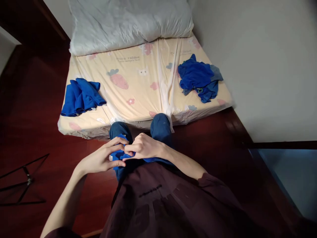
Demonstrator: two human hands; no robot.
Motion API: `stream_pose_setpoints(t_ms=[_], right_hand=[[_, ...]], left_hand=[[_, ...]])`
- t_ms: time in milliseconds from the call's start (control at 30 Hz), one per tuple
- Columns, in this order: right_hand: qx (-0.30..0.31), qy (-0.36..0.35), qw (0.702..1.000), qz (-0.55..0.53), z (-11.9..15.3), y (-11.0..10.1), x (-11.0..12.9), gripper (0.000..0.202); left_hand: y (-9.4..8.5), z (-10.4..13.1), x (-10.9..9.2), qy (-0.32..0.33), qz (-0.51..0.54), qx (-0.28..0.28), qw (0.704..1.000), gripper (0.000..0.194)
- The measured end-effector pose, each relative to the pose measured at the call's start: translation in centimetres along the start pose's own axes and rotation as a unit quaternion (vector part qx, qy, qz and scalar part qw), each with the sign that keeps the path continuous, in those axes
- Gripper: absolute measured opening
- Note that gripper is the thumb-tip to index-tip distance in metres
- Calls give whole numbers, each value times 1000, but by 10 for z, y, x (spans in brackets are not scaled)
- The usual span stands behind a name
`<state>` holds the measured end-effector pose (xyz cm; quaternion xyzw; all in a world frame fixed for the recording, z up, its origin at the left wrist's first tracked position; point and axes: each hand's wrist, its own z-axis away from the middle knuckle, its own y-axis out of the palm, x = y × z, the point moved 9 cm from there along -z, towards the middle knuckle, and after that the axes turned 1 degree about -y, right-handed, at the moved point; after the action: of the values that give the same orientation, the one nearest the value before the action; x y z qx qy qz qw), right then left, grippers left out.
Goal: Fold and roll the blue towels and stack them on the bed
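A small blue cloth (118, 155) lies on my thighs, partly hidden under my fingers. My left hand (104, 157) curls around its left side, fingers above and thumb below. From the right, my right hand (142, 147) pinches the cloth's edge, its fingertips close against those of the left. More blue fabric shows below my right wrist. Beyond my knees, on the bed, a group of rolled or folded blue cloths (80, 97) sits at the left, and a crumpled pile of blue cloths (198, 77) at the right.
A low mattress (133, 92) with a rabbit-and-carrot print stands in front of my knees, under a thin clear cover. A large grey-white pillow or bundle (128, 24) lies at its far end. Black tripod legs (28, 180) stand on the dark red floor at left. A wall rises at right.
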<state>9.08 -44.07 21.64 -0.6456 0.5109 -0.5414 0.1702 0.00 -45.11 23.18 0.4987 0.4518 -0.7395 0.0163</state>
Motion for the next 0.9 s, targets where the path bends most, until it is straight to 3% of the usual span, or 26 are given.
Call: stream_pose_setpoints(t_ms=[133,333,467,567,667,800,900], right_hand=[[-13,9,1000,26,4,-7,-4,36],[-40,43,998,5,33,-39,-19,40],[-28,101,994,-24,65,-56,-40,35],[38,176,982,-56,89,-40,-66,30],[146,228,959,-83,114,-1,-87,28],[255,257,931,-44,152,41,-104,27],[264,305,915,-7,178,41,-117,27]], left_hand=[[9,-1,4,-9,8,28,1000,30],[12,24,38,-103,-31,70,992,32],[-9,49,48,-93,-110,14,989,35],[-38,70,45,-71,-219,-108,967,26],[-61,93,39,-58,-285,-211,933,20],[-78,122,45,-78,-328,-260,905,14],[-84,142,60,-118,-303,-251,912,15]])
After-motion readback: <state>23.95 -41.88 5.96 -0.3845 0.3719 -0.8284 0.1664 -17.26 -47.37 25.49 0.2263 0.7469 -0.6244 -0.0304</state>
